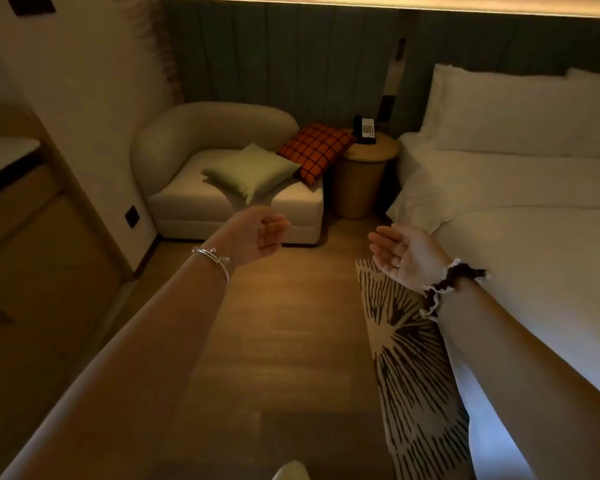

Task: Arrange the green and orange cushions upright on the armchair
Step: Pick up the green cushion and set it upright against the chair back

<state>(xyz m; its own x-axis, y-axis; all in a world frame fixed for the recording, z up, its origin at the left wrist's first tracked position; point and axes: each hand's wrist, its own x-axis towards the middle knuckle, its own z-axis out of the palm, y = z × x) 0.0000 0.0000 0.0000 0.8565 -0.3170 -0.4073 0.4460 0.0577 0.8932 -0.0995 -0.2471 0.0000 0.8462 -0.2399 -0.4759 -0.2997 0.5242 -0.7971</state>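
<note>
A cream armchair (201, 133) stands in the far corner. A plain green cushion (252, 171) lies flat on its seat, one corner hanging over the front edge. An orange cushion with a dark grid pattern (314, 150) leans tilted on the seat's right side, behind the green one. My left hand (260, 233) is stretched out in front of the chair, fingers loosely curled, holding nothing and short of the cushions. My right hand (400, 254) is held palm up with fingers apart, empty, near the bed's edge.
A round wooden side table (361, 178) with a phone (363, 130) stands between chair and bed. A white bed (520, 209) fills the right side. A patterned rug (409, 368) lies on the wooden floor. A wooden cabinet (25, 220) is on the left.
</note>
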